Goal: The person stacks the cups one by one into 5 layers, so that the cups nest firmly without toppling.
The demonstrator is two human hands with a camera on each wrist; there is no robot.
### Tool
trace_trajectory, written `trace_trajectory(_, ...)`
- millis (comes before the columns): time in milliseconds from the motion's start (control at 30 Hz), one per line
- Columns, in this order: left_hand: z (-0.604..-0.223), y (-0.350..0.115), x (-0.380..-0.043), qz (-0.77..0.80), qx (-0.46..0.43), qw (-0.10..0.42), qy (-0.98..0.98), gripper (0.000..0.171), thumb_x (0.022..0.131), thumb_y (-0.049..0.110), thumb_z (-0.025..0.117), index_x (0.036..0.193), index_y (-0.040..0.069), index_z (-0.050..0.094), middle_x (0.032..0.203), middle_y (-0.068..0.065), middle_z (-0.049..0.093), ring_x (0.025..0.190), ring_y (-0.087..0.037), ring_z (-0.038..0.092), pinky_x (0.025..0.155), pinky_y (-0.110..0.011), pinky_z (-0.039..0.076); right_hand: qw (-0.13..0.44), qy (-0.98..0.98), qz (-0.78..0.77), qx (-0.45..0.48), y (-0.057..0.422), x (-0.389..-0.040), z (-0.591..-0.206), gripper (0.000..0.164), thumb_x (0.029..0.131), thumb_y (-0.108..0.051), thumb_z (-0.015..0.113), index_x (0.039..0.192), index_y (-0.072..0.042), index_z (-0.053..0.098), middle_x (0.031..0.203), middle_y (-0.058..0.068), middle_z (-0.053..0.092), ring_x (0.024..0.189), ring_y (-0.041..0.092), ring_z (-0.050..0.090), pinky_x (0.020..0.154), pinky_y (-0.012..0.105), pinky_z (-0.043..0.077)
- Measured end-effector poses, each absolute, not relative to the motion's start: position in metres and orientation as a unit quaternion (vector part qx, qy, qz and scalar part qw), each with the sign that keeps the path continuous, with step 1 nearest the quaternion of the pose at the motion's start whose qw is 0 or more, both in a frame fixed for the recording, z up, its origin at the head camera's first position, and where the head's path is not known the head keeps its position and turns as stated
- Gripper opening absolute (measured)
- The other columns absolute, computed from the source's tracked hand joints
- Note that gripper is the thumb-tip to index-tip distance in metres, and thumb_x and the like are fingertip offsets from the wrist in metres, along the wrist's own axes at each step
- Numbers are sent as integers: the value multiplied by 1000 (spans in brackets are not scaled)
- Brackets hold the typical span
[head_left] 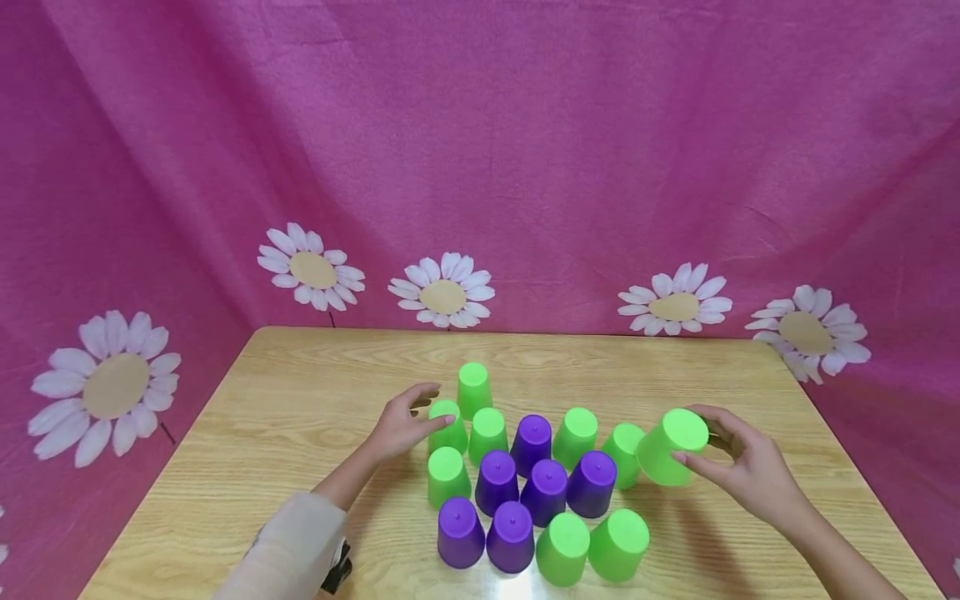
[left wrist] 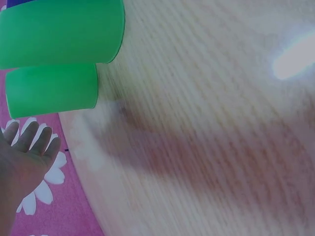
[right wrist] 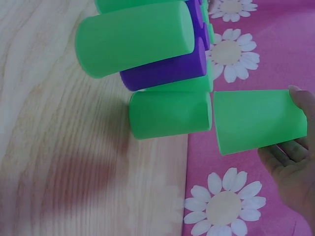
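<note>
My right hand [head_left: 753, 477] grips an upside-down green cup [head_left: 663, 454] between thumb and fingers. In the right wrist view this gripped cup [right wrist: 258, 120] is raised off the table, at the right end of the group. On the other side, my left hand [head_left: 399, 427] hovers by a green cup [head_left: 447, 435], thumb and fingers spread apart. That thumb overlaps the cup's top in the head view. In the left wrist view the left hand [left wrist: 27, 162] has its fingers extended, apart from the nearest cup [left wrist: 51, 91].
Several upside-down green and purple cups stand close together, among them a purple cup [head_left: 532, 442] mid-group and a green cup [head_left: 474, 390] farthest back. Two green cups, one of them this cup [head_left: 619, 546], stand at the front right. A pink flowered cloth [head_left: 525, 167] hangs behind the wooden table [head_left: 337, 358].
</note>
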State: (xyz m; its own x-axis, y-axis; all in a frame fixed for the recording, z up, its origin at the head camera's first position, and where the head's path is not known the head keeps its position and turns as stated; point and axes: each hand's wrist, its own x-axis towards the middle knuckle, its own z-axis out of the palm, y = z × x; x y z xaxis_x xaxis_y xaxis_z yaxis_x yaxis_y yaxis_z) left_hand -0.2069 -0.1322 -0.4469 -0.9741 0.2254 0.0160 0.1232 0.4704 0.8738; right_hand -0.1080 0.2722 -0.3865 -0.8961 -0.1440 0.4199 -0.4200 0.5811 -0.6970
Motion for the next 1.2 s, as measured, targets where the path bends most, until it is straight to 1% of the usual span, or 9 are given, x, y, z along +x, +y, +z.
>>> trace_trajectory(233, -452, -132, -203, 505, 111, 42, 855, 58, 79, 16, 72, 129, -2, 49, 126, -21, 56, 116, -35, 53, 99, -50, 43, 166, -863, 446, 171, 265, -112, -381, 45, 71, 10, 72, 113, 9, 54, 101, -32, 56, 90, -15, 55, 78, 2, 46)
trace_trajectory(467, -456, -130, -201, 517, 108, 47, 848, 61, 76, 14, 75, 129, -1, 49, 126, -17, 57, 115, -35, 53, 98, -47, 46, 179, -841, 475, 186, 255, -120, -380, 46, 69, 15, 70, 111, 12, 54, 104, -30, 59, 92, -12, 57, 80, 3, 46)
trace_trajectory(600, -460, -128, -200, 518, 105, 41, 848, 58, 76, 13, 75, 127, 0, 51, 125, -16, 58, 113, -34, 55, 97, -47, 47, 188, -829, 490, 194, 248, -124, -378, 46, 68, 17, 70, 112, 12, 54, 105, -29, 60, 94, -11, 57, 81, 3, 46)
trace_trajectory(833, -463, -127, -198, 519, 105, 32, 848, 51, 76, 10, 75, 122, 1, 55, 117, -15, 62, 108, -30, 57, 96, -49, 47, 186, -825, 499, 189, 236, -133, -376, 46, 70, 15, 70, 113, 10, 55, 103, -31, 59, 93, -12, 56, 81, 4, 46)
trace_trajectory(1067, -464, -126, -196, 529, 101, 27, 842, 46, 76, 10, 75, 118, 3, 58, 112, -12, 64, 103, -27, 58, 92, -47, 49, 182, -811, 523, 187, 223, -141, -376, 45, 70, 15, 69, 112, 12, 54, 100, -30, 59, 92, -12, 57, 81, 5, 47)
trace_trajectory(1200, -464, -127, -196, 533, 102, 27, 839, 45, 76, 9, 75, 117, 2, 58, 110, -12, 64, 100, -26, 60, 87, -42, 52, 180, -806, 531, 188, 216, -147, -374, 45, 71, 14, 69, 113, 12, 54, 100, -29, 60, 92, -12, 57, 81, 5, 47)
